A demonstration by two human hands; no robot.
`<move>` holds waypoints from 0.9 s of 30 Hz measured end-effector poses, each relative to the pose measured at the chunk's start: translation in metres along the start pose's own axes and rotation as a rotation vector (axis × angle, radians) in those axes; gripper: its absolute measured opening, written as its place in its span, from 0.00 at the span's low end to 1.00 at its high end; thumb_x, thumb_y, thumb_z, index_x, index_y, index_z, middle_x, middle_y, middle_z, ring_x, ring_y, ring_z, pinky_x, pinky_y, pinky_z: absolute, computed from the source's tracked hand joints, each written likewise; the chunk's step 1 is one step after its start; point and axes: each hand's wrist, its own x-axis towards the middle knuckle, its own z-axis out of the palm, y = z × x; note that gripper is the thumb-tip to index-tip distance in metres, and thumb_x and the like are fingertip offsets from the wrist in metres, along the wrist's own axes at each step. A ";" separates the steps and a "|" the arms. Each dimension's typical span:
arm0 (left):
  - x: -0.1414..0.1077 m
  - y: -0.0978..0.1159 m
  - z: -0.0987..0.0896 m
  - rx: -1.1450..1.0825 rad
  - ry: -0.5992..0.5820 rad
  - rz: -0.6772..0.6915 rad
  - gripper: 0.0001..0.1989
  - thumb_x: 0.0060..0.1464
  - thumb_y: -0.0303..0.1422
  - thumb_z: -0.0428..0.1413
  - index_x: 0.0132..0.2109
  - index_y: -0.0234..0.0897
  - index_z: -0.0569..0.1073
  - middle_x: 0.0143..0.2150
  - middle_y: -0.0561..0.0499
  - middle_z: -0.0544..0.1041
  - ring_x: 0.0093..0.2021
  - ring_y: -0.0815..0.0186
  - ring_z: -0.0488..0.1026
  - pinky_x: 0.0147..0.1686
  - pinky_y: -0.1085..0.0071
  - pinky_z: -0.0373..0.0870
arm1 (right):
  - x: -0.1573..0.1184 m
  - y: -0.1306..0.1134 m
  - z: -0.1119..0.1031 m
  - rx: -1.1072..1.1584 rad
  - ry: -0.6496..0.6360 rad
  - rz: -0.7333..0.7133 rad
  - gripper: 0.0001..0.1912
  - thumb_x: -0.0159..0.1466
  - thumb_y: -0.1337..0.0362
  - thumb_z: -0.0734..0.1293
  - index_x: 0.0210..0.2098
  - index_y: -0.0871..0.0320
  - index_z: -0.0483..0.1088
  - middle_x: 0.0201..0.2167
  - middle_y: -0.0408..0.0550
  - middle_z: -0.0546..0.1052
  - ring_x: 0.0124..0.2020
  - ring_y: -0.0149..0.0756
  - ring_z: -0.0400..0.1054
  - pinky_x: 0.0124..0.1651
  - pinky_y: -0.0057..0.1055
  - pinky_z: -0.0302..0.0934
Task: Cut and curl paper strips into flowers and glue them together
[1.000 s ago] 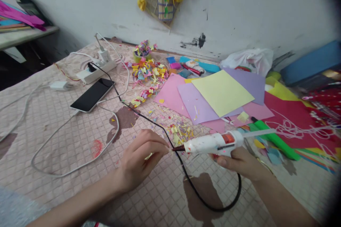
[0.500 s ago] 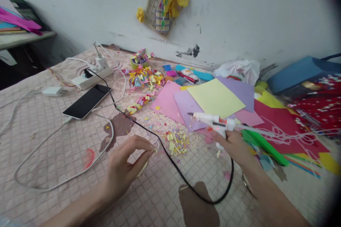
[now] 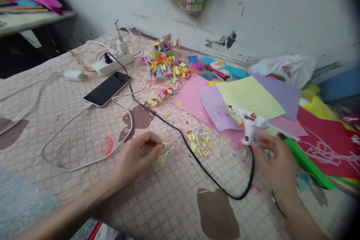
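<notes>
My left hand [image 3: 142,153] is closed in a pinch over the tiled-pattern cloth, on a thin white string [image 3: 174,143] that loops out past the fingertips. Pale yellow paper cutouts [image 3: 160,161] hang by the string, just below the fingers. A white glue gun [image 3: 249,125] with a small red light rests by the coloured paper sheets, nozzle pointing left. Beside its handle is my right hand [image 3: 277,163], fingers apart and loosely curled, no longer wrapped around it. A black cord [image 3: 208,174] runs from the handle across the cloth.
Paper scraps [image 3: 199,142] lie between the hands, with a pile of cutouts [image 3: 168,69] behind. A phone [image 3: 108,88] on a white cable sits left, near a power strip [image 3: 112,65]. A green glue-stick-like bar [image 3: 308,163] lies right, by red paper [image 3: 323,135] with tangled string.
My right hand has lowered the glue gun onto the papers and loosened its hold. The view has shifted, and my left hand keeps its pinch on the string.
</notes>
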 end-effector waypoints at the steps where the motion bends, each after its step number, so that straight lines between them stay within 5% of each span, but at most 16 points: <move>1: 0.000 0.001 0.001 0.019 -0.016 0.000 0.05 0.53 0.31 0.53 0.31 0.35 0.71 0.28 0.53 0.74 0.30 0.69 0.71 0.31 0.73 0.66 | -0.005 -0.010 -0.002 -0.017 0.091 -0.018 0.14 0.59 0.58 0.65 0.41 0.61 0.68 0.36 0.52 0.73 0.32 0.40 0.67 0.40 0.41 0.63; 3: 0.001 0.001 0.003 0.053 -0.040 0.021 0.04 0.54 0.31 0.53 0.32 0.36 0.71 0.29 0.53 0.75 0.31 0.69 0.70 0.32 0.72 0.66 | -0.011 -0.034 -0.002 0.021 0.128 -0.136 0.06 0.60 0.63 0.65 0.35 0.60 0.68 0.31 0.50 0.71 0.34 0.40 0.66 0.42 0.41 0.61; 5: 0.001 0.001 0.004 0.084 -0.050 0.053 0.04 0.54 0.30 0.52 0.33 0.37 0.71 0.30 0.53 0.74 0.32 0.69 0.70 0.33 0.72 0.66 | -0.014 -0.063 0.002 0.143 -0.076 -0.319 0.03 0.61 0.67 0.64 0.36 0.58 0.67 0.33 0.49 0.71 0.36 0.39 0.66 0.43 0.38 0.61; 9: 0.001 0.002 0.006 0.120 -0.060 0.113 0.04 0.53 0.26 0.51 0.32 0.36 0.70 0.32 0.53 0.73 0.33 0.69 0.69 0.34 0.71 0.65 | -0.015 -0.115 0.022 0.381 -0.456 -0.510 0.10 0.63 0.71 0.61 0.44 0.58 0.67 0.39 0.50 0.69 0.42 0.36 0.64 0.44 0.34 0.62; 13: 0.001 0.003 0.007 0.140 -0.067 0.131 0.04 0.52 0.24 0.52 0.31 0.35 0.70 0.33 0.52 0.71 0.33 0.70 0.67 0.33 0.73 0.65 | -0.013 -0.141 0.042 0.366 -0.641 -0.590 0.14 0.65 0.71 0.59 0.50 0.59 0.66 0.41 0.52 0.68 0.43 0.37 0.62 0.45 0.36 0.62; 27: 0.008 0.003 0.015 0.251 -0.098 0.101 0.04 0.52 0.25 0.52 0.31 0.36 0.69 0.33 0.52 0.69 0.33 0.69 0.66 0.32 0.73 0.63 | -0.017 -0.139 0.052 0.327 -0.650 -0.674 0.15 0.64 0.73 0.57 0.47 0.60 0.69 0.39 0.54 0.69 0.42 0.40 0.62 0.44 0.39 0.63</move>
